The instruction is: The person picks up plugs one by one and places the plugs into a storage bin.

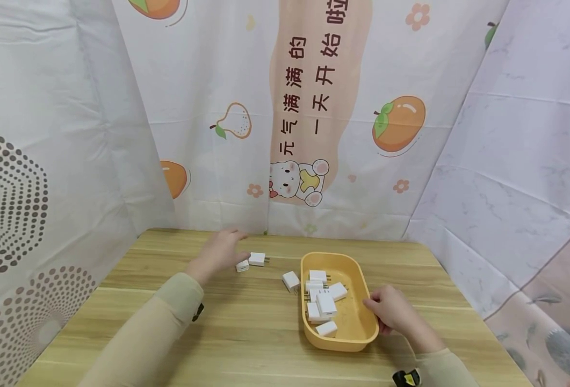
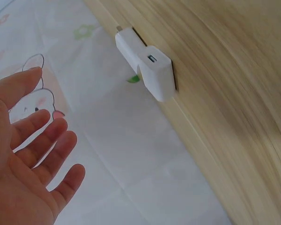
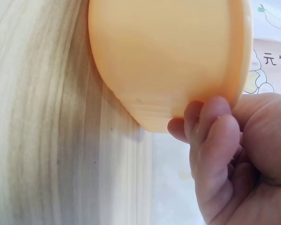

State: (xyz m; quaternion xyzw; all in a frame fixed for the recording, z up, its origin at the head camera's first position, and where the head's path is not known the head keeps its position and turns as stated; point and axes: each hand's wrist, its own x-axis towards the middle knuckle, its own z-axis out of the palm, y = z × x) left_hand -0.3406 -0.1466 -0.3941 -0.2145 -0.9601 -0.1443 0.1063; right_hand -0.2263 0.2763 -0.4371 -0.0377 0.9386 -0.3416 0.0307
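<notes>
My left hand (image 1: 220,250) hovers at the far left of the table, its fingers spread and nothing held, as the left wrist view also shows. Close by it are two white USB charger plugs: one with a USB port (image 2: 158,72) and one lying with its prongs out (image 1: 257,259). My right hand (image 1: 393,310) pinches the right rim of an orange plastic bin (image 1: 345,344), thumb over the edge and fingers against the outer wall (image 3: 164,61). Several white charger plugs (image 1: 325,304) lie jumbled in the bin, mostly along its left side.
Another white charger plug (image 1: 291,281) lies on the wooden table (image 1: 246,333) just left of the bin. A printed curtain (image 1: 217,161) hangs right behind the table's back edge, with more cloth along both sides.
</notes>
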